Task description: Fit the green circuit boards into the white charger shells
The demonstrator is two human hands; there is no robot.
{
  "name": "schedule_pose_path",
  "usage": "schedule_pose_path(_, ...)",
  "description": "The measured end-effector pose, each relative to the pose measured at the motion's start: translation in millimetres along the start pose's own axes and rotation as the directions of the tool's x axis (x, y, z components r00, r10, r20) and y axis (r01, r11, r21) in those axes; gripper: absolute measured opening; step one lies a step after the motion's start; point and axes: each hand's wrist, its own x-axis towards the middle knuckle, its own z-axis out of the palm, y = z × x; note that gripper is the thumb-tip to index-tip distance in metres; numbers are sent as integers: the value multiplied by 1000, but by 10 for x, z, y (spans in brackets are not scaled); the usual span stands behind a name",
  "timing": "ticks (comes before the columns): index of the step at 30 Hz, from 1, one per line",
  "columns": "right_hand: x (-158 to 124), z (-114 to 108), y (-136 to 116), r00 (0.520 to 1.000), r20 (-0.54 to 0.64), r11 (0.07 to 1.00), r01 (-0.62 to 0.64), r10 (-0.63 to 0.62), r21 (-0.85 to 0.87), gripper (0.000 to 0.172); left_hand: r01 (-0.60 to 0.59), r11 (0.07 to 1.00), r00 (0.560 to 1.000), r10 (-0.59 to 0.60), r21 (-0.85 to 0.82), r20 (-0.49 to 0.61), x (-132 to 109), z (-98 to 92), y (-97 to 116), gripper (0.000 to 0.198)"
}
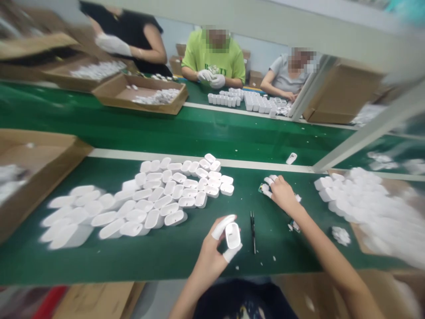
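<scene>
My left hand (215, 248), with white covers on its finger and thumb tips, is closed around a small white plastic housing (233, 236). The housing's open end faces up toward me and shows a small slot inside. Over to the right, my right hand (280, 190) reaches forward above the table. Its covered fingertips close on a small green circuit board (261, 188), partly hidden beneath them. Between my hands lies a pair of black tweezers (253, 232). A large group of similar white housings (169, 188) stands to the left, open ends up.
More white housings (358, 197) are heaped at the right, near small white parts (341, 235). Bits lie under my right forearm. A cardboard tray (66, 153) sits at the left. Beyond a green conveyor belt (215, 133) carrying a white piece (291, 158), several co-workers handle parts.
</scene>
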Motion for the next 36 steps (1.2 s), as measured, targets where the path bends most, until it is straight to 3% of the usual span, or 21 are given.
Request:
schedule_pose_path(4,48,-19,-13,989,48,986,136,-141,95,28,40,996,999,-40,-83,-1,-97,6,93,51)
schedule_pose_path(11,111,-136,-43,990,-48,940,139,-130,312,25,-21,953,1000,21,-304,-1,-395,23,52,65)
schedule_pose_path(14,-214,-278,-265,978,-179,872,181,-110,455,30,-77,953,997,77,-293,-11,-512,-10,117,60)
schedule_pose_path(18,-1117,-379,-865,939,-326,745,293,-107,599,32,-90,958,995,98,-271,16,-712,-28,196,53)
schedule_pose_path(19,-1357,-390,-1047,920,-379,700,339,-105,629,29,-90,961,994,101,-262,28,-765,-23,206,52)
schedule_pose_path(21,-1753,-401,-1397,838,-536,526,502,-100,687,22,-103,967,991,120,-233,56,-863,-8,217,51)
schedule_pose_path(23,-1987,-391,-1672,799,-589,487,565,-122,666,24,-146,969,983,164,-197,78,-944,6,219,51)
schedule_pose_path(27,-2077,-273,-1917,778,-598,503,602,-192,621,33,-246,962,960,259,-114,111,-1052,8,209,56)
schedule_pose_path(32,-2070,-103,-1970,747,-639,474,637,-184,608,38,-278,953,947,293,-119,130,-1104,4,172,63)
schedule_pose_path(36,-2112,-113,-1990,744,-635,499,639,-209,585,38,-292,950,942,306,-111,140,-1111,5,138,64)
